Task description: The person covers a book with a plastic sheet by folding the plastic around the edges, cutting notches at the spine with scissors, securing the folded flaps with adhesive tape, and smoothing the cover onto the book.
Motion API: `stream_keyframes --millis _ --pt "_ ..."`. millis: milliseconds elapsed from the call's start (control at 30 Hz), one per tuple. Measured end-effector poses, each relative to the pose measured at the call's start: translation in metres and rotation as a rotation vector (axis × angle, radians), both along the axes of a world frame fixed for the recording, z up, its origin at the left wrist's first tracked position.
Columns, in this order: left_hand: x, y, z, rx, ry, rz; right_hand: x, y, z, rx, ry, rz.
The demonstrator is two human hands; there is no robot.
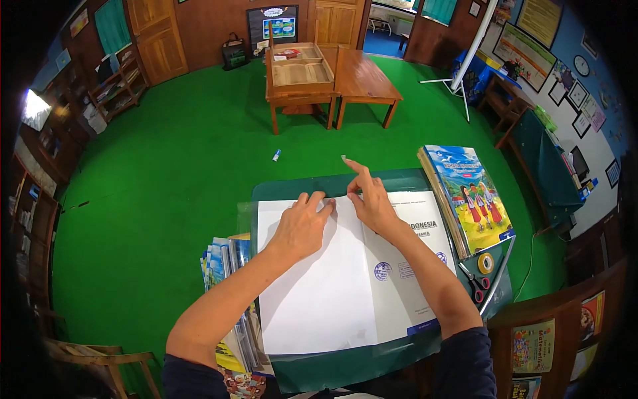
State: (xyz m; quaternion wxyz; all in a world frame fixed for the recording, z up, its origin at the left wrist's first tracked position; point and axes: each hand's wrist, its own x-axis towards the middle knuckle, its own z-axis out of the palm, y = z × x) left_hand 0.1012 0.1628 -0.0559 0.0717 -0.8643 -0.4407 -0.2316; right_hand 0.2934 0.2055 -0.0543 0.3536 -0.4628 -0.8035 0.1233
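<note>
**Fingertips down at the head of the page**

And here's the open paper book (316,292), blank white sheet left, printed page right, flat on the dark-green table (309,372) — a clear plastic sheet (246,216) jutting past its edge. The left hand (300,231), loosely curled, sets fingertips on the blank side; the right hand (373,205) bends in beside the fold, index finger raised, a tiny translucent scrap (343,157) on its tip. I'd press evenly and keep that scrap off the paper until everything lies smooth. Hard to call — does either hand pinch anything? Fingers hide it. The right forearm (435,279) blocks the title, and the plastic's outline melts into green.
</note>
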Motion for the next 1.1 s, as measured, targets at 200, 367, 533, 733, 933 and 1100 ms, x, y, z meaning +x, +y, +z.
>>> stream_keyframes --millis 200,367,533,733,933,1100 --pt "-0.001 0.000 -0.002 0.061 -0.004 -0.015 -0.003 0.012 0.007 -0.153 0.092 -0.026" --pt "0.000 -0.001 -0.002 0.068 0.007 -0.010 -0.009 0.019 0.010 -0.023 -0.015 -0.055" --pt "-0.002 0.002 -0.015 0.110 -0.071 -0.022 -0.012 0.006 0.026 -0.080 0.072 0.045" --pt "-0.002 -0.005 -0.009 0.020 -0.204 0.026 -0.011 0.008 0.026 -0.288 -0.001 0.150" --pt "-0.004 -0.003 -0.018 0.101 -0.287 -0.018 -0.009 0.024 0.026 -0.355 -0.177 0.243" --pt "-0.005 -0.003 -0.018 0.081 -0.273 0.011 -0.014 0.031 0.025 -0.366 -0.273 0.275"
